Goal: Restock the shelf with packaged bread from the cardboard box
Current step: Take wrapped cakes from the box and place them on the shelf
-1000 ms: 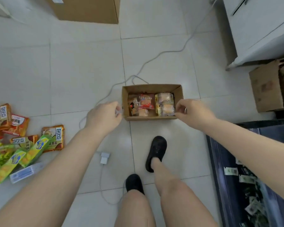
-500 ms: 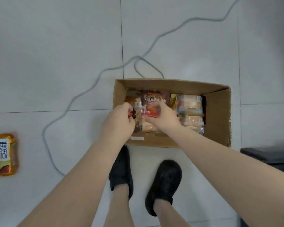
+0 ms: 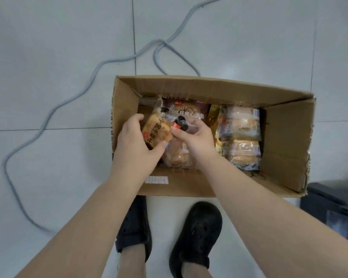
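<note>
Curling round a golden bread packet (image 3: 156, 131), your left hand (image 3: 137, 143) grips it inside the cardboard box (image 3: 285, 137), while your right hand (image 3: 195, 137) pinches the clear wrapper beside it. More packets (image 3: 239, 125) lie stacked at the box's right. You are early, by my reading: nothing is lifted out yet, and no shelf shows.

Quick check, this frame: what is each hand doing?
Left hand: holding a bread packet in the box.
Right hand: pinching a second packet.
</note>
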